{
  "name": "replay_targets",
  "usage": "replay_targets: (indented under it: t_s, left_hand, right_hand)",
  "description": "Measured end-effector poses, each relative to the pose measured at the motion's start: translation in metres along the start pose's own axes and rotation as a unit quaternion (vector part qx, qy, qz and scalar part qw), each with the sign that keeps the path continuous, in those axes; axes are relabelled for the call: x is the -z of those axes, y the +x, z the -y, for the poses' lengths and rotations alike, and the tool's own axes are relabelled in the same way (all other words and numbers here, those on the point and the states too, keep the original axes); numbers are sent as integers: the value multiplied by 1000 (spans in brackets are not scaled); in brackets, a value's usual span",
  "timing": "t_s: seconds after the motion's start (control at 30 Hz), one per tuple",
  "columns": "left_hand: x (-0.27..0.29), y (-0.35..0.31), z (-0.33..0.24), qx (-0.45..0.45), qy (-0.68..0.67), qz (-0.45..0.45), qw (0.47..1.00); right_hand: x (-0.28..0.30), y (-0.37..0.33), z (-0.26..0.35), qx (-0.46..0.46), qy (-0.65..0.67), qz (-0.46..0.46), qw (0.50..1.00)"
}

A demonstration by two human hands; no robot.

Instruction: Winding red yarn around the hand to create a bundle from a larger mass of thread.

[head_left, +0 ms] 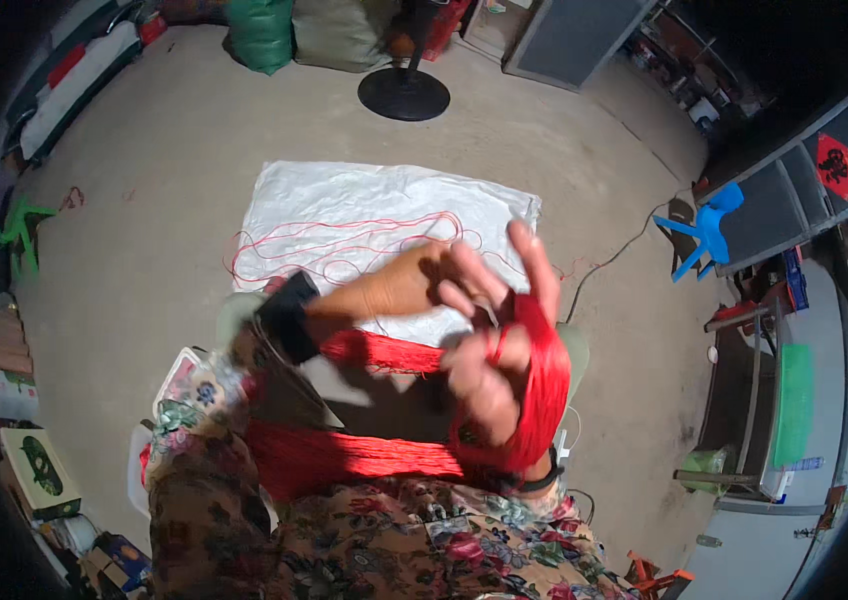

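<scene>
A thick skein of red thread (407, 452) stretches across my lap and loops over my right hand (489, 385), which carries it round the back of the palm. The right hand's lower fingers are curled, and a thin red strand crosses one of them. My left hand (452, 280) reaches across from the left, a black band (289, 315) on its wrist. Its fingers are blurred and overlap the right hand, so their grip is unclear. Loose red thread (344, 235) lies in long loops on a white sheet (294, 190) on the floor ahead.
Beyond the sheet stands a round black stand base (404, 94), near a green sack (261, 35). A blue plastic stool (709, 232) and a dark cable (609, 262) are on the right. A green stool (22, 235) is at the left. Boxes (39, 470) crowd the lower left.
</scene>
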State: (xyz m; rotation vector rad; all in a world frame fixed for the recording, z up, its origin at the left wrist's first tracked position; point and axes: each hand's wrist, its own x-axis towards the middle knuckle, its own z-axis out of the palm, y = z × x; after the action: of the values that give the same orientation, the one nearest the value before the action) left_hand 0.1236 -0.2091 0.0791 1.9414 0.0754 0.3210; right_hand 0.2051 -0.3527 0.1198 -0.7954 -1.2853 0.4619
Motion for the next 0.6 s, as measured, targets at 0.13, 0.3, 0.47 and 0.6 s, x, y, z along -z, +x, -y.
replay_targets:
  t_s: [0.13,0.3,0.47,0.6]
  left_hand:
    - [-72,-46,32,-115,238,160,951]
    - [-40,-55,-85,-26,247,232,940]
    - [46,-25,-79,-229,363,-4,903]
    - [57,-9,-30,-47,86,-125,987]
  right_hand:
    - [7,35,-54,9,-254,-32,967]
    - [29,-1,-109,-204,-252,-6,946]
    - [-12,-29,-25,-119,-218,41,968]
    - [-10,-24,12,-74,-233,28,969]
